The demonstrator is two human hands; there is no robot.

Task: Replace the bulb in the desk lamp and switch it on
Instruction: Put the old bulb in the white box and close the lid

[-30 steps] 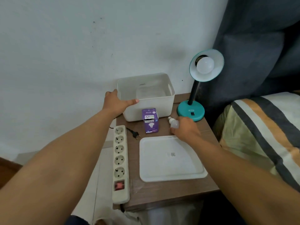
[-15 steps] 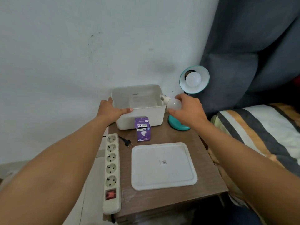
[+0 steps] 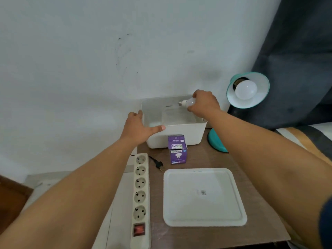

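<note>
Your right hand (image 3: 204, 105) covers most of the loose bulb (image 3: 186, 102), so only its metal screw base and a strip of white glass show. The bulb lies roughly level, long axis across the view, base pointing left, held above the open white plastic bin (image 3: 179, 135) near its far right corner. Your fingers are clenched around it. Your left hand (image 3: 139, 127) grips the bin's near left corner, thumb stretched along the front rim. The teal desk lamp (image 3: 248, 89) has its stem hidden behind your right forearm; only part of the round base shows. A second frosted round bulb (image 3: 245, 89) sits in the shade, facing you. On the brown wood-grain table (image 3: 197, 159) stand a purple cardboard bulb box (image 3: 177, 150), a flat white lid (image 3: 203, 196), a black plug (image 3: 159, 165) and a cream power strip (image 3: 140, 196), its near end cut off by the frame.
</note>
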